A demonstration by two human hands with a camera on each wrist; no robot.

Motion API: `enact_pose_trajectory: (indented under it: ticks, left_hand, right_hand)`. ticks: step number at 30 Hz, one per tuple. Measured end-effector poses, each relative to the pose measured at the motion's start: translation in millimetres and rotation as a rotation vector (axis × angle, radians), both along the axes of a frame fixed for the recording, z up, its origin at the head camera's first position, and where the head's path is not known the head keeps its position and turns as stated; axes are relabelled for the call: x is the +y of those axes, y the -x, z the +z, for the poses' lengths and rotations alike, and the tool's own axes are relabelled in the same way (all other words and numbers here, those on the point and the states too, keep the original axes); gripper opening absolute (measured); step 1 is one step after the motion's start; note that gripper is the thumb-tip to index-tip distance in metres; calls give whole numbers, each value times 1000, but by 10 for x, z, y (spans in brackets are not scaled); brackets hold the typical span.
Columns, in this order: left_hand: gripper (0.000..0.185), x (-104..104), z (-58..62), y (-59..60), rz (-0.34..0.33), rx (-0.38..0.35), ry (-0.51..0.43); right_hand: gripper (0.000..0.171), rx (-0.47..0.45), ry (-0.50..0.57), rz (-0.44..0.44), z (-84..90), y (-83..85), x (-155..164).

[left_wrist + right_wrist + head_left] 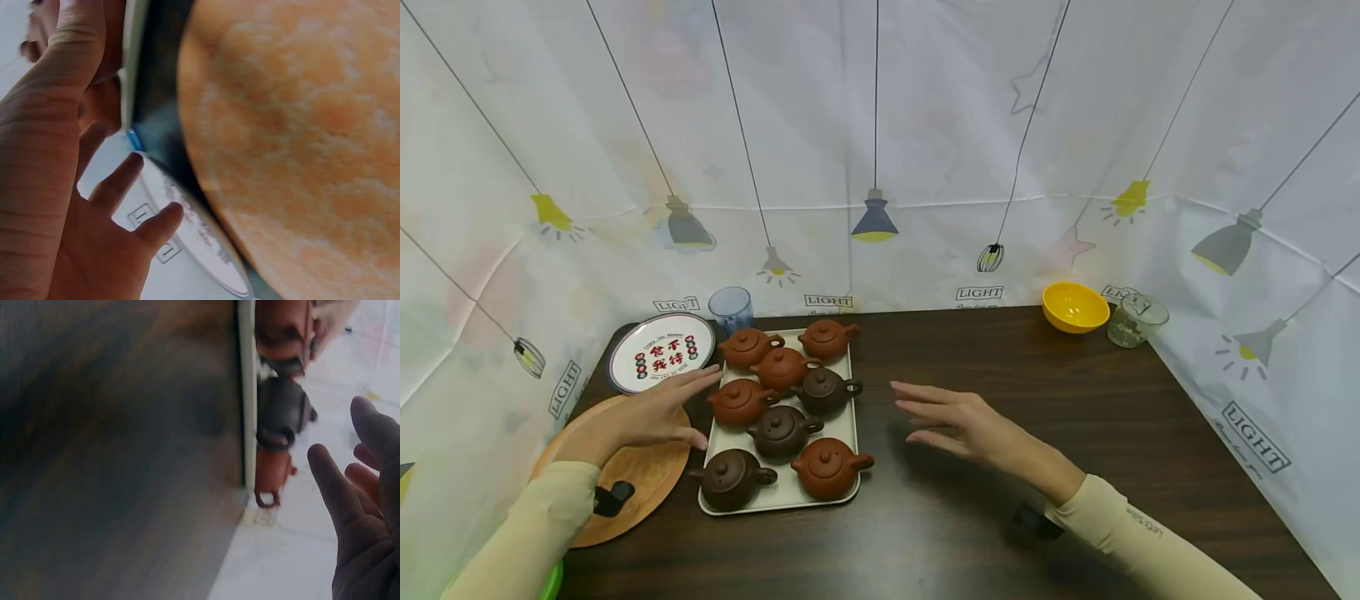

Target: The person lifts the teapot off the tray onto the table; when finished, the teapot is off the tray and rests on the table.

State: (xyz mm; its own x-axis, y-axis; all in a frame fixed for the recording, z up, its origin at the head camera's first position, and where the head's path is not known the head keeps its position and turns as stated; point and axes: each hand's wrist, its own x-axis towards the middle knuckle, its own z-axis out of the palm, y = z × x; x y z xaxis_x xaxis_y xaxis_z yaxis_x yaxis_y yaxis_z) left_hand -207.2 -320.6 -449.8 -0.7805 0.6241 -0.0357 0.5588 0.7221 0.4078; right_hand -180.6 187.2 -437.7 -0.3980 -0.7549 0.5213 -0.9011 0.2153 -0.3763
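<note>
A cream rectangular tray point(780, 498) holds several small clay teapots. Among them are a reddish-brown teapot point(827, 471) at the near right corner and a dark brown teapot point(731, 480) at the near left. My left hand point(651, 417) hovers at the tray's left side with its fingers extended, partly over a round wooden board point(647, 492). In the left wrist view its thumb overlaps the teapots. My right hand point(958, 421) is held in the air to the right of the tray, fingers straight and pointing toward it. Nothing is in either hand.
Behind the board lies a white plate point(625, 358) with red lettering, and a blue glass point(731, 310) stands behind the tray. A yellow bowl point(1076, 308) and a clear glass jar point(1127, 327) are at the back right. A printed curtain point(917, 267) borders the dark table point(970, 533).
</note>
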Motion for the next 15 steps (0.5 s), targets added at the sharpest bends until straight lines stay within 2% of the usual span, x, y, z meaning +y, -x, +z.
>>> enact_pose_trajectory:
  ticks: [4, 8, 11, 15]
  left_hand:
    - [113, -26, -76, 21, -16, -7, 20]
    - [115, -5, -117, 43, 8, -66, 27]
    - [116, 27, -134, 47, 21, -111, 25]
    - [115, 38, -130, 37, 20, -130, 38]
  right_hand:
    - [50, -38, 4, 33, -115, -37, -136]
    - [48, -56, -20, 58, -193, -81, -247]
    - [47, -61, -25, 78, -234, -115, -318]
    - [43, -79, -28, 96, -285, -145, -409]
